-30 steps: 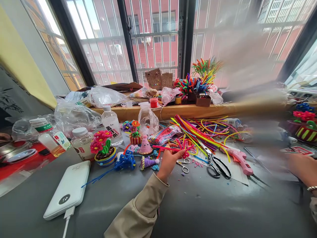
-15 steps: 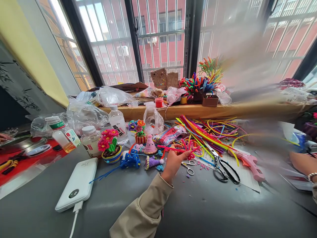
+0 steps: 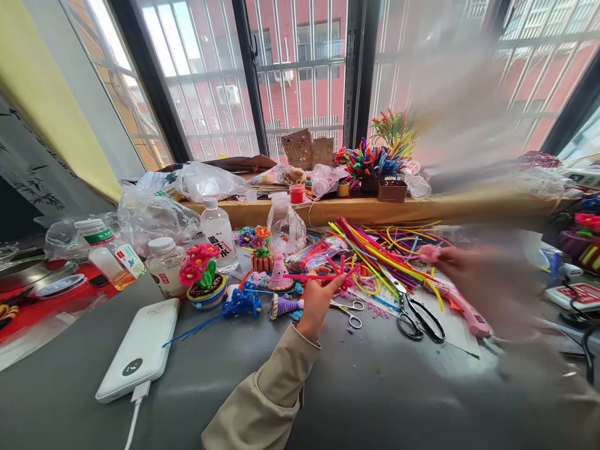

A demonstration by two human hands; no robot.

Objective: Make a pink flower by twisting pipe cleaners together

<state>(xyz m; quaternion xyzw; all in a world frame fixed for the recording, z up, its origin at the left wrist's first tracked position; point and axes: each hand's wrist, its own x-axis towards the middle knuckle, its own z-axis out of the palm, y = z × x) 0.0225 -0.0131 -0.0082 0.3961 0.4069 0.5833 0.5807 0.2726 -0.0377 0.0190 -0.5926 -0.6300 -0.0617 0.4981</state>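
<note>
My left hand pinches a bundle of pink pipe cleaners, whose stems spread out at the right and one runs left. My right hand is over the right side of the pipe cleaner pile, its fingertips on a small fluffy pink piece. A grey smear hides most of that wrist and arm. Small scissors lie just right of my left hand. Between the hands, large black-handled scissors rest near a pink glue gun. Loose coloured pipe cleaners lie behind them.
Left of my arm are a white power bank with a cable, a pipe cleaner flower pot, a blue pipe cleaner piece and a pink crocheted hat figure. Bottles stand behind. A wooden sill holds bags and more pipe cleaners.
My right hand has come in from the far right towards the middle, with the fluffy pink piece at its fingertips. My left hand keeps hold of the pink pipe cleaners. The view has shifted slightly.
</note>
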